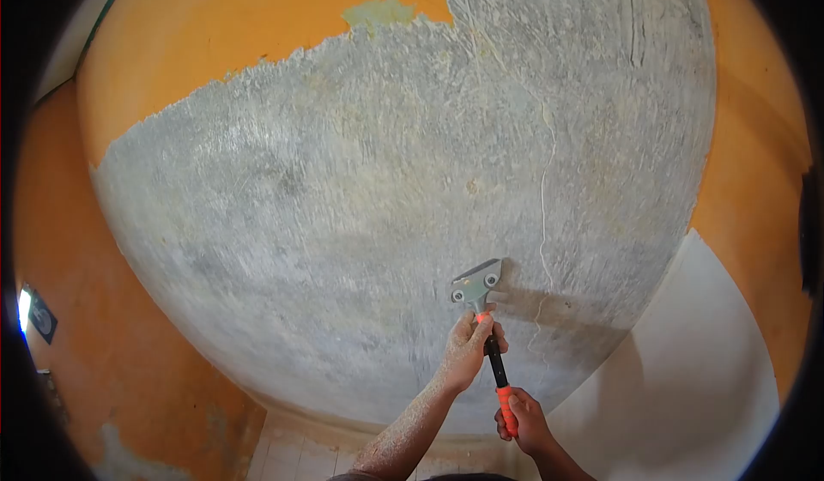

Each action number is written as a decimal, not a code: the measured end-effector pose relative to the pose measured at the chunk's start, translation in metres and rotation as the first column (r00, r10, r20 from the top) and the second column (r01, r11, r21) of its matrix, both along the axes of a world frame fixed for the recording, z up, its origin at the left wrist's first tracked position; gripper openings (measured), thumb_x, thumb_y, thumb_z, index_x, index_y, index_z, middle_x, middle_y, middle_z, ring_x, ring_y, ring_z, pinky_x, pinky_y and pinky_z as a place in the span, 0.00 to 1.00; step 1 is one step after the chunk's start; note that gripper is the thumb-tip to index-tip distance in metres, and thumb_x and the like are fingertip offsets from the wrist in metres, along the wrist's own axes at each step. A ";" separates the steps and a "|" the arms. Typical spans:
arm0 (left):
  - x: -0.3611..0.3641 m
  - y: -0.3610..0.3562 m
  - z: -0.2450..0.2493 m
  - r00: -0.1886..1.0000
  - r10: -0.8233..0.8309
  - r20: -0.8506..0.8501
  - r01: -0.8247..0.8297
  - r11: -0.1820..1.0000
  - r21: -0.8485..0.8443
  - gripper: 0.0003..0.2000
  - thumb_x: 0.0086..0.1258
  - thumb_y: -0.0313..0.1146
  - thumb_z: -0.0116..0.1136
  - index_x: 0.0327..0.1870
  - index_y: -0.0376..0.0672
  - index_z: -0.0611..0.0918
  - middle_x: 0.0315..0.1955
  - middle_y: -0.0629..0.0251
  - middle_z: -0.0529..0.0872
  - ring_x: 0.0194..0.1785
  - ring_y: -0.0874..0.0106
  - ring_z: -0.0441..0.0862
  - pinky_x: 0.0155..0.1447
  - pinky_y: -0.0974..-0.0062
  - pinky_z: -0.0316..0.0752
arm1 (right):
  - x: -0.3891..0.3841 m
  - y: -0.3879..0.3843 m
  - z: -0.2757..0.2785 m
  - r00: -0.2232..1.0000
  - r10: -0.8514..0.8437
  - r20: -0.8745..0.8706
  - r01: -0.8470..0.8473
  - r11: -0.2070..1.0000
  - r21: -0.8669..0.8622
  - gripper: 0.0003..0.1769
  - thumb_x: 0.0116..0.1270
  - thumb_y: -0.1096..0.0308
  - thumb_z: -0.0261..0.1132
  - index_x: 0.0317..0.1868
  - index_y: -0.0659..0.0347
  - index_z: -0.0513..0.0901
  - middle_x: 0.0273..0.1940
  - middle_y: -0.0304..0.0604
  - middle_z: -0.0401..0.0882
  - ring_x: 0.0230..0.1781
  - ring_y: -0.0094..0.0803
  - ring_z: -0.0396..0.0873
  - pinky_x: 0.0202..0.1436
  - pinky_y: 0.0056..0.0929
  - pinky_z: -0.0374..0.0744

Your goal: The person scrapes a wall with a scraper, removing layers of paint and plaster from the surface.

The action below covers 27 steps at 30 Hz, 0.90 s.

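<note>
A long-handled wall scraper (498, 364) is in both my hands, its wide metal head with two round screws turned up toward the grey, stripped part of the wall (360, 189). My left hand (466, 350), dusted with pale flakes along the forearm, is closed around the upper handle just below the head. Lower down, my right hand (527, 421) wraps the orange grip at the handle's end. The blade lies close to the wall; whether it touches cannot be made out. A thin crack runs down the plaster right of the head.
Orange paint (249, 18) borders the stripped area above and on the right. Another orange wall (94, 249) stands at left, with a dark sign (42, 318) on it. A smooth white surface (687, 352) is at lower right, and pale tiles (296, 448) show at the bottom.
</note>
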State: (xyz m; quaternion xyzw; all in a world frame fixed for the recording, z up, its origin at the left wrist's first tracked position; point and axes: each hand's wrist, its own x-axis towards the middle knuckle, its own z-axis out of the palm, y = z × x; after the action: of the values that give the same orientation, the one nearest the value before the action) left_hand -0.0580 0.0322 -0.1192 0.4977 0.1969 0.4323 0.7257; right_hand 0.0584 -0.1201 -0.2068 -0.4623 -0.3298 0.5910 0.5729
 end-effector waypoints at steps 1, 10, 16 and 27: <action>0.004 0.000 -0.006 1.000 0.007 -0.008 -0.007 1.000 -0.014 0.20 0.81 0.39 0.47 0.66 0.37 0.67 0.34 0.64 0.79 0.36 0.71 0.80 0.47 0.70 0.79 | 0.003 -0.005 -0.009 1.000 -0.027 0.001 0.027 0.999 -0.025 0.21 0.79 0.55 0.52 0.61 0.62 0.70 0.25 0.42 0.74 0.17 0.27 0.71 0.19 0.26 0.68; 0.058 -0.006 0.058 0.986 -0.085 0.145 0.092 0.995 -0.041 0.14 0.82 0.44 0.43 0.56 0.43 0.69 0.25 0.71 0.68 0.26 0.78 0.66 0.33 0.76 0.67 | 0.044 -0.011 0.042 0.995 0.060 0.079 -0.071 0.986 0.148 0.26 0.77 0.48 0.53 0.60 0.63 0.70 0.22 0.43 0.72 0.14 0.28 0.69 0.18 0.26 0.67; 0.072 -0.009 0.041 0.981 -0.108 0.159 0.122 0.989 -0.081 0.14 0.83 0.45 0.42 0.57 0.47 0.69 0.22 0.75 0.61 0.23 0.81 0.59 0.29 0.78 0.62 | 0.060 0.000 0.006 0.862 0.384 -0.331 -0.308 0.915 0.261 0.29 0.77 0.44 0.52 0.62 0.60 0.68 0.22 0.41 0.68 0.14 0.26 0.65 0.18 0.26 0.65; 0.062 0.018 0.126 0.936 -0.162 0.314 0.124 0.983 0.137 0.13 0.81 0.44 0.48 0.57 0.49 0.71 0.23 0.77 0.63 0.20 0.83 0.60 0.26 0.80 0.61 | 0.049 0.023 0.113 0.985 0.148 0.091 -0.168 0.943 0.286 0.27 0.80 0.49 0.46 0.62 0.64 0.70 0.19 0.37 0.65 0.11 0.21 0.60 0.16 0.21 0.62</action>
State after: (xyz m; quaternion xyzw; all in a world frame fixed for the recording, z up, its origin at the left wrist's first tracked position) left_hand 0.0040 0.0500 0.0067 0.4741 0.0132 0.4649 0.7477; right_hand 0.1069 -0.0972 -0.0942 -0.3644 -0.4691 0.5635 0.5742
